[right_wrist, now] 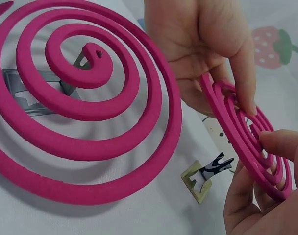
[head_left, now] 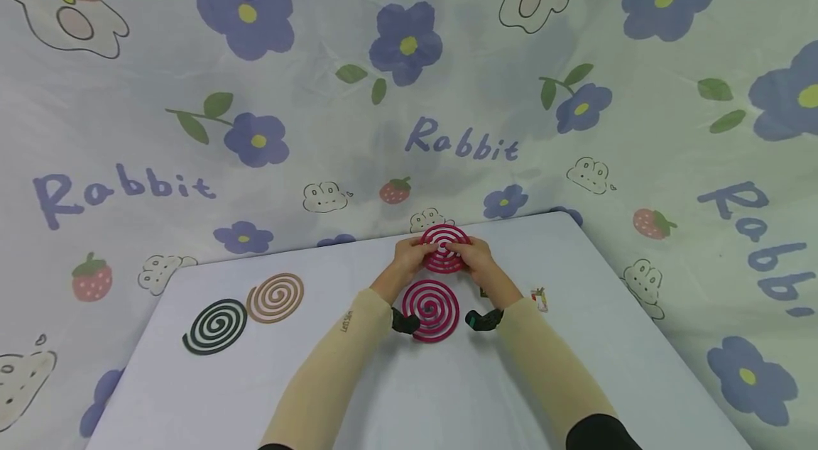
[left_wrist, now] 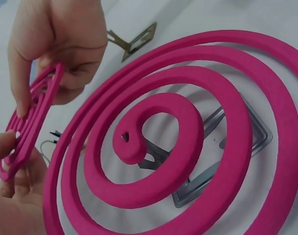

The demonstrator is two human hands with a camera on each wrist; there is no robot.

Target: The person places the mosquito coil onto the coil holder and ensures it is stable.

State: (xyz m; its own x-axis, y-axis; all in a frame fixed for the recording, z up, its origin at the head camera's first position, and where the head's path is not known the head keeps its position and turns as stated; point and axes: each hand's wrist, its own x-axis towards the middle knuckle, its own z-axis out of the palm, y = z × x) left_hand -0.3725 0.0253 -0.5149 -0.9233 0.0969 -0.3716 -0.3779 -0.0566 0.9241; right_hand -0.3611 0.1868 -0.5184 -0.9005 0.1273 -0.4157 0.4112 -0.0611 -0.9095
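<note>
My left hand (head_left: 409,257) and right hand (head_left: 478,257) hold a pink mosquito coil (right_wrist: 231,134) between them, upright near the table's far edge. Both thumbs press on its near face close to the centre, with the other fingers behind it. Nearer to me, below the wrists, a second pink mosquito coil (head_left: 429,309) is perched on a grey metal stand (left_wrist: 259,129), whose tip pokes through the coil's centre. A small brass-coloured stand (right_wrist: 192,182) sits on the table by my right hand, partly hidden by that arm in the head view.
On the left of the white table (head_left: 153,393) lie a dark green mosquito coil (head_left: 220,326) and a tan mosquito coil (head_left: 276,299), side by side. A small colourful print (head_left: 540,299) shows right of my right wrist. Behind hangs a flowered cloth (head_left: 345,152).
</note>
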